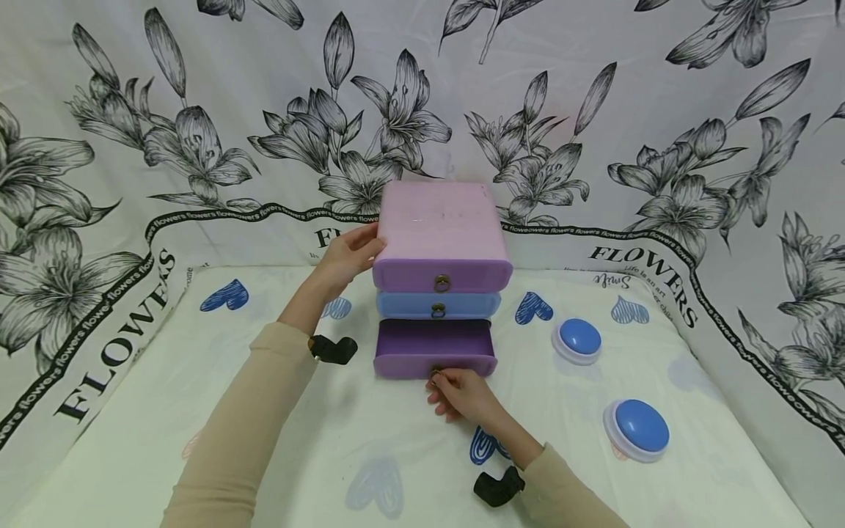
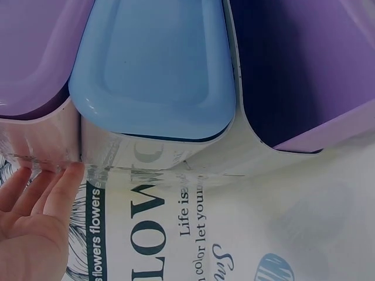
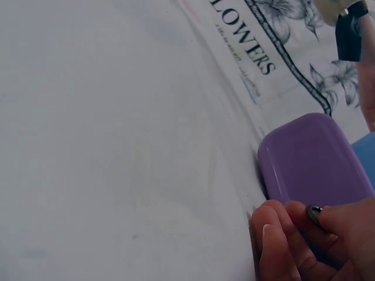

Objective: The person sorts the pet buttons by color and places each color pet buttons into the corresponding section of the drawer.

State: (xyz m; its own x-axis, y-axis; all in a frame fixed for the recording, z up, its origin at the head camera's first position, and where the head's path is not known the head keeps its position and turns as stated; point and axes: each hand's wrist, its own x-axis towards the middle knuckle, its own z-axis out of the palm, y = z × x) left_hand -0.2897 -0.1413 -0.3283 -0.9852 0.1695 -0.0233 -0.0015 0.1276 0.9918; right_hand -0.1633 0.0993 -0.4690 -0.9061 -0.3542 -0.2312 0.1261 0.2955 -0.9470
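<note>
A small three-tier drawer cabinet [image 1: 439, 220] with a pink top stands on the white cloth. Its top purple drawer [image 1: 403, 276] and the blue middle drawer [image 1: 403, 305] are closed, while the bottom purple drawer [image 1: 396, 367] is pulled out and no contents show inside. My right hand [image 1: 462, 396] pinches the ring handle [image 3: 314, 215] of that bottom drawer between thumb and finger. With extended fingers, my left hand [image 1: 346, 260] rests against the cabinet's upper left side; in the left wrist view its fingertips [image 2: 73, 172] touch the pink wall.
Two blue round push buttons on white bases lie right of the cabinet, a farther one [image 1: 579, 339] and a nearer one [image 1: 640, 427]. Behind everything hangs a floral-printed cloth [image 1: 462, 147]. Heart prints mark the white cloth [image 1: 297, 455] underneath.
</note>
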